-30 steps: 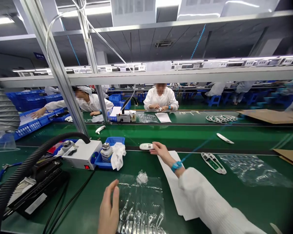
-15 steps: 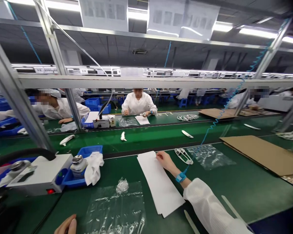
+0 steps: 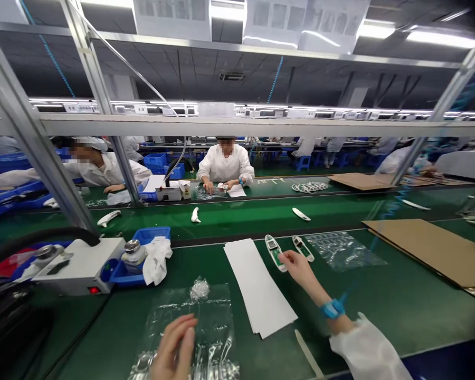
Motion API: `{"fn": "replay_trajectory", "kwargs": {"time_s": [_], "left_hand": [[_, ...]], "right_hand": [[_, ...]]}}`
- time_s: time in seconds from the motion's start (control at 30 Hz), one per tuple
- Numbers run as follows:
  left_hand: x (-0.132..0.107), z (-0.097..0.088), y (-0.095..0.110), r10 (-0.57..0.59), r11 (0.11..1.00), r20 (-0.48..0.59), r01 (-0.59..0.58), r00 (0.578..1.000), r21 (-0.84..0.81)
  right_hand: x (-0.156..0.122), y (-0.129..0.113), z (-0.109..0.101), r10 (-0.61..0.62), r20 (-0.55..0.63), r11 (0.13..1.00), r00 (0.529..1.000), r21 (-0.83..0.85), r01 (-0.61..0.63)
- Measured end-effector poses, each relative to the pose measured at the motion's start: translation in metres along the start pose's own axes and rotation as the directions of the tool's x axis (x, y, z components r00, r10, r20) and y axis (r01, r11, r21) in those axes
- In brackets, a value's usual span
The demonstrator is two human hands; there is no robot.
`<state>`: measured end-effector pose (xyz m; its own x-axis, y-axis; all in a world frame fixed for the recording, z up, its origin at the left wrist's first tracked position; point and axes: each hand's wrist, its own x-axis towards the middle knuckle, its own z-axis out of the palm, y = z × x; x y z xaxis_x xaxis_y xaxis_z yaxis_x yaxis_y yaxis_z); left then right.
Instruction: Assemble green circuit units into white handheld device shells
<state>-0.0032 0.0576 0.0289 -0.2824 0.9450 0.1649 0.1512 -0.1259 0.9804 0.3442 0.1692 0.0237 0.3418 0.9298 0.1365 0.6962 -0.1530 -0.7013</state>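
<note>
My right hand (image 3: 298, 269) pinches the lower end of a white plastic housing (image 3: 276, 254) with a green circuit board inside, just right of a stack of white paper (image 3: 257, 290). A second, similar housing (image 3: 303, 248) lies beyond my fingers on the green mat. My left hand (image 3: 174, 348) is over a clear plastic bag (image 3: 214, 327), fingers curved and thumb a little apart, with nothing visible in it. A crumpled clear lump (image 3: 200, 289) sits at the bag's far end.
At left stand a grey-white box (image 3: 77, 266) with a red switch and a blue bin (image 3: 150, 235) holding a bottle (image 3: 133, 256) and white cloth (image 3: 157, 259). Cardboard sheets (image 3: 427, 248) and a clear blister sheet (image 3: 342, 250) lie right. White parts rest on the green belt (image 3: 241, 214). Co-workers sit opposite.
My right hand has moved right, off the paper's far end, and a housing now shows in its fingers. My left hand has come up and right over the clear bag.
</note>
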Motion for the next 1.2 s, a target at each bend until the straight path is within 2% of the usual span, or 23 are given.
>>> {"fn": "replay_trajectory", "kwargs": {"time_s": [0.1, 0.13, 0.2, 0.27, 0.3, 0.37, 0.43, 0.5, 0.57, 0.7, 0.77, 0.87, 0.9, 0.93, 1.0, 1.03, 1.13, 1.2], "left_hand": [[-0.012, 0.037, 0.01, -0.156, 0.951, 0.199, 0.202, 0.967, -0.235], [-0.014, 0.047, 0.013, -0.214, 0.905, 0.25, 0.288, 0.944, -0.313], [-0.015, 0.058, 0.02, -0.217, 0.839, 0.331, 0.349, 0.918, -0.418], [-0.015, 0.058, 0.025, -0.227, 0.847, 0.353, 0.363, 0.908, -0.388], [-0.015, 0.055, 0.026, -0.237, 0.857, 0.356, 0.367, 0.904, -0.362], [-0.016, 0.047, 0.025, -0.262, 0.856, 0.382, 0.396, 0.886, -0.332], [-0.017, 0.039, 0.021, -0.274, 0.839, 0.433, 0.433, 0.859, -0.33], [-0.019, 0.035, 0.015, -0.265, 0.84, 0.47, 0.441, 0.842, -0.316], [-0.021, 0.033, 0.009, -0.257, 0.857, 0.474, 0.425, 0.842, -0.291], [-0.023, 0.033, 0.0, -0.27, 0.88, 0.454, 0.409, 0.849, -0.241], [-0.022, 0.03, -0.002, -0.267, 0.888, 0.434, 0.395, 0.86, -0.237], [-0.017, 0.022, -0.002, -0.304, 0.869, 0.372, 0.415, 0.877, -0.268], [-0.015, 0.018, -0.001, -0.326, 0.855, 0.341, 0.429, 0.882, -0.291], [-0.012, 0.014, 0.0, -0.348, 0.839, 0.312, 0.442, 0.884, -0.317], [-0.007, 0.008, 0.003, -0.382, 0.811, 0.27, 0.461, 0.884, -0.36], [-0.005, 0.006, 0.004, -0.398, 0.8, 0.262, 0.472, 0.879, -0.371], [-0.002, 0.003, 0.004, -0.442, 0.77, 0.259, 0.512, 0.859, -0.382], [-0.003, 0.005, 0.003, -0.469, 0.745, 0.263, 0.538, 0.843, -0.396]], "right_hand": [[-0.059, -0.041, 0.035, -0.078, 0.204, 0.979, 0.976, 0.2, 0.036], [-0.081, -0.056, 0.043, -0.097, 0.313, 0.938, 0.945, 0.346, -0.018], [-0.118, -0.081, 0.051, -0.195, 0.52, 0.861, 0.832, 0.497, -0.108], [-0.14, -0.101, 0.049, -0.3, 0.581, 0.863, 0.757, 0.503, -0.044], [-0.145, -0.109, 0.045, -0.33, 0.573, 0.878, 0.751, 0.477, 0.022], [-0.143, -0.122, 0.037, -0.373, 0.513, 0.887, 0.773, 0.442, 0.135], [-0.134, -0.131, 0.032, -0.424, 0.46, 0.859, 0.78, 0.477, 0.186], [-0.124, -0.137, 0.033, -0.506, 0.439, 0.806, 0.743, 0.546, 0.226], [-0.117, -0.141, 0.04, -0.559, 0.448, 0.776, 0.698, 0.579, 0.25], [-0.12, -0.145, 0.05, -0.582, 0.475, 0.775, 0.66, 0.57, 0.272], [-0.129, -0.146, 0.048, -0.622, 0.457, 0.758, 0.635, 0.553, 0.345], [-0.136, -0.15, 0.045, -0.712, 0.419, 0.696, 0.564, 0.528, 0.487], [-0.132, -0.152, 0.048, -0.712, 0.406, 0.695, 0.573, 0.518, 0.498], [-0.124, -0.153, 0.053, -0.689, 0.402, 0.717, 0.603, 0.502, 0.484], [-0.1, -0.155, 0.074, -0.589, 0.406, 0.794, 0.699, 0.45, 0.408], [-0.086, -0.155, 0.088, -0.543, 0.444, 0.831, 0.712, 0.407, 0.38], [-0.052, -0.154, 0.132, -0.507, 0.5, 0.861, 0.702, 0.324, 0.391], [-0.044, -0.151, 0.151, -0.513, 0.497, 0.858, 0.699, 0.272, 0.436]]}}
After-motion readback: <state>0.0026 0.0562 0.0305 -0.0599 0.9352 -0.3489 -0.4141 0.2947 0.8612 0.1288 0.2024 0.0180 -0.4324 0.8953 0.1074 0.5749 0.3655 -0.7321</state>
